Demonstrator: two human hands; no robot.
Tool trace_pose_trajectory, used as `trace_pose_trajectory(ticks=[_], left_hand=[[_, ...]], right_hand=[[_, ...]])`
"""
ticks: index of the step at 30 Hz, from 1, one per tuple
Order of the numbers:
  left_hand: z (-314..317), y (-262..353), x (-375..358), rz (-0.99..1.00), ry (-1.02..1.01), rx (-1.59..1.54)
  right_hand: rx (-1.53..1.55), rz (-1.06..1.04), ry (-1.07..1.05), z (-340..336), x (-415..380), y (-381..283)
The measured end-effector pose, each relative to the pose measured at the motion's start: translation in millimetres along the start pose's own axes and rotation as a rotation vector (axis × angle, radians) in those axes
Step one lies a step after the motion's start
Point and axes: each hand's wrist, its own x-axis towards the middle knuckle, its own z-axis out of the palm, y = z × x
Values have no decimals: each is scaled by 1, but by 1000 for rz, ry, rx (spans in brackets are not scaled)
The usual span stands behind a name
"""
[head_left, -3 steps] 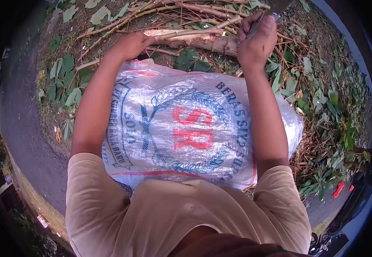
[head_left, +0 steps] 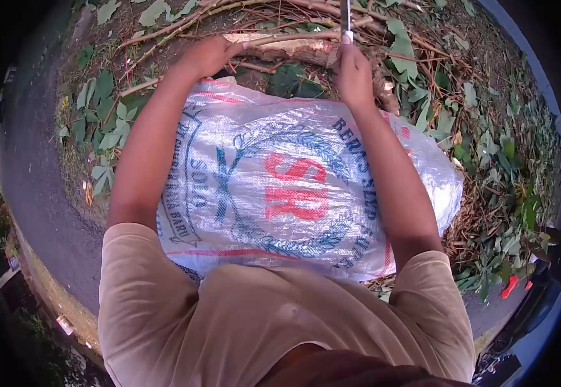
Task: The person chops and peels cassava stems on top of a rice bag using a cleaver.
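- Our two hands work at the far edge of the sack: our left hand (head_left: 206, 57) is wrapped around a thick cut branch (head_left: 293, 48), pinning it to the ground, while our right hand (head_left: 353, 71) is fisted around the handle of a blade (head_left: 348, 14) that stands nearly edge-on above the wood.
- We judge the step in hand to be chopping or stripping that branch, which lies crosswise just beyond the sack, among thinner stems.
- Our next stroke calls for the blade to land well clear of our left fingers, with the branch held steady.
- Counted: one thick branch, one blade, one woven white sack (head_left: 293, 187) printed in red and blue across our lap, and too many thin twigs (head_left: 183, 26) and green leaves (head_left: 487, 148) to number.
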Motion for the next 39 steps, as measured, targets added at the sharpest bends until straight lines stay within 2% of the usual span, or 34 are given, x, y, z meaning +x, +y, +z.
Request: trace_pose_trajectory(ticks=[2,3,5,6,8,9,11,14,15,16,18,19,20,21,23,24,26,28,30,34,35,37,38,39], left_hand=[[-7,8,17,109,183,63],[-5,12,33,128,179,24],[4,3,37,124,196,1],[6,3,36,129,206,-8],[5,3,45,112,192,-1],[1,1,49,92,174,10],[-6,6,43,100,192,-19],[-4,13,39,115,212,-5],[-3,12,41,97,197,7],[-2,12,43,84,179,17],[5,17,45,86,136,17],[8,20,45,75,129,1],[6,21,45,65,125,-3],[10,20,49,86,112,16],[16,14,57,101,173,14],[12,19,57,110,187,26],[11,22,49,76,173,17],[7,24,49,79,167,-19],[11,20,50,93,188,31],[9,19,44,104,161,-22],[11,18,48,99,171,-26],[8,20,47,96,162,-9],[8,25,45,82,152,-4],[4,30,43,56,85,-31]], right_hand=[[113,526,-40,0,4,-42],[94,493,-25,-11,14,-44],[336,639,-89,-23,22,-38],[323,635,-99,-27,27,-36],[646,684,-132,-35,42,-37],[616,600,-76,-32,41,-56],[515,290,2,-31,26,-106],[401,-287,135,-36,6,-179],[427,-456,115,-45,6,-188],[428,-453,114,-42,7,-184],[521,-713,206,-36,13,-159],[431,-635,200,-24,9,-129],[262,-352,184,-14,2,-93],[89,57,35,-20,15,-40],[114,356,-85,-15,22,-42],[122,338,-77,-16,24,-47],[465,560,-184,-17,28,-58],[436,566,-165,-16,21,-71],[362,386,-58,-19,19,-97],[318,-367,77,-35,-4,-201],[317,-358,84,-33,-3,-197],[475,-771,166,-28,6,-188],[432,-714,209,-15,7,-158],[303,-440,157,-11,11,-105]])
